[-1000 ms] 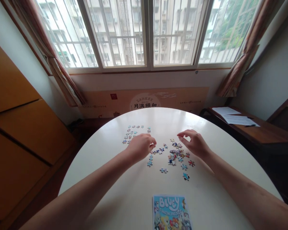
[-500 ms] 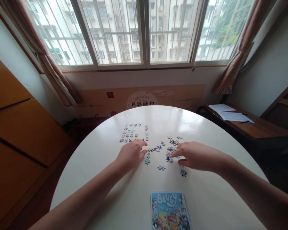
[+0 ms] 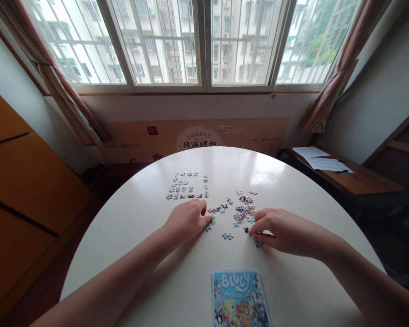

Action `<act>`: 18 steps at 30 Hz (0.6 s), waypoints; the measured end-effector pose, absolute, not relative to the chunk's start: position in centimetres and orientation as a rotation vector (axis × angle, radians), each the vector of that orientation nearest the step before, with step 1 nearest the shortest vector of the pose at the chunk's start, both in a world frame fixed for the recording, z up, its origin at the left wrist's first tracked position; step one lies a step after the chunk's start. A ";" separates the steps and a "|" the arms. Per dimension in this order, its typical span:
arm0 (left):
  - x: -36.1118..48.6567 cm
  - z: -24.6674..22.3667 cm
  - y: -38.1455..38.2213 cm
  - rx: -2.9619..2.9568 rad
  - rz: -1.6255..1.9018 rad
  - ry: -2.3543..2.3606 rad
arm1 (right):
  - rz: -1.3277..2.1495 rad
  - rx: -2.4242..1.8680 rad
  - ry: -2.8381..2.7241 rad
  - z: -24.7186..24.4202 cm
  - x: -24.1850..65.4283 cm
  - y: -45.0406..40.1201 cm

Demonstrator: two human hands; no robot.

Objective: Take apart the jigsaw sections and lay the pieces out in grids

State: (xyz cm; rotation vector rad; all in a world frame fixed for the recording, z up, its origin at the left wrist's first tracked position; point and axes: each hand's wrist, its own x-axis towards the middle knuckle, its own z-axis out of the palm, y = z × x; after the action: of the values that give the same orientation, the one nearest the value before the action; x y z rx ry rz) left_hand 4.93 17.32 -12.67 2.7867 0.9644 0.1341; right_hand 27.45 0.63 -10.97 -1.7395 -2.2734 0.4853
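Note:
My left hand [image 3: 187,218] rests on the white table with fingers loosely curled and thumb apart, holding nothing I can see. Its thumb is beside a short column of blue puzzle pieces [image 3: 209,225]. My right hand [image 3: 276,229] has its fingertips on a dark blue puzzle piece [image 3: 246,230] at the near side of a loose heap of puzzle pieces [image 3: 244,211]. A light blue piece [image 3: 258,244] lies partly under that hand. Between the hands lies a joined pair of pieces [image 3: 227,235]. A row of pieces [image 3: 221,208] slants above them.
Puzzle pieces laid out as a rectangular frame [image 3: 206,180] lie at the far left of the round white table [image 3: 139,218]. A colourful Bluey picture sheet [image 3: 240,295] lies near me. Papers [image 3: 323,163] are on a wooden side table at right, beneath the window side.
My right hand has drawn nearer to me, and a dark blue piece now sits apart from the heap at its fingertips. My left index finger has curled in. The view has shifted slightly.

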 end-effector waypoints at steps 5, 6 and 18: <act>4.8 -12.6 17.5 2.798 0.206 0.958 | 0.431 -1.663 -2.289 -11.3 27.3 0.9; 4.7 -12.6 17.7 2.799 0.237 0.965 | 0.381 -1.649 -2.272 -11.5 27.4 1.1; 4.5 -13.1 18.4 2.790 0.340 0.871 | 0.073 -1.716 -2.178 -14.7 29.6 2.8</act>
State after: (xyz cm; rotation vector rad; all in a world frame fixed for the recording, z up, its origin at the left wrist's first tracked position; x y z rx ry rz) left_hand 4.46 18.41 -13.13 2.7904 0.8709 0.3396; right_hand 29.65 2.82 -14.65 -1.7162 -2.1778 0.0725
